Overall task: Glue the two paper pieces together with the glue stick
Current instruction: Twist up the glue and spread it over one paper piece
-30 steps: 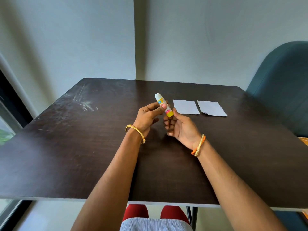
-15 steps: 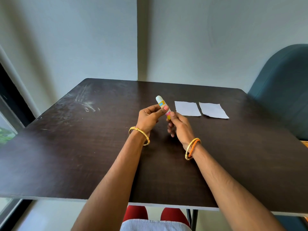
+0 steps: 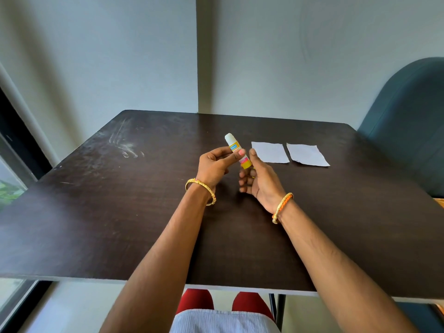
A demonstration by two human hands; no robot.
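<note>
A glue stick [image 3: 235,146] with a white cap on top and a yellow base is held tilted above the dark table [image 3: 120,212]. My left hand [image 3: 213,167] grips its middle between thumb and fingers. My right hand [image 3: 262,183] is at the yellow base, palm turned left, and the base sits between its raised thumb and curled fingers. Two white paper pieces lie flat side by side just right of the hands: the left piece [image 3: 270,152] and the right piece [image 3: 307,155]. Neither hand touches them, and a narrow gap separates them.
A teal chair [image 3: 408,128] stands at the table's far right corner. A wall runs behind the far edge and a window frame [image 3: 21,150] is at the left. Pale scuff marks [image 3: 125,147] show on the table's far left.
My right hand has turned back from a knuckles-up pinch on the base to a palm-left hold with the thumb raised. The left hand keeps the stick almost still.
</note>
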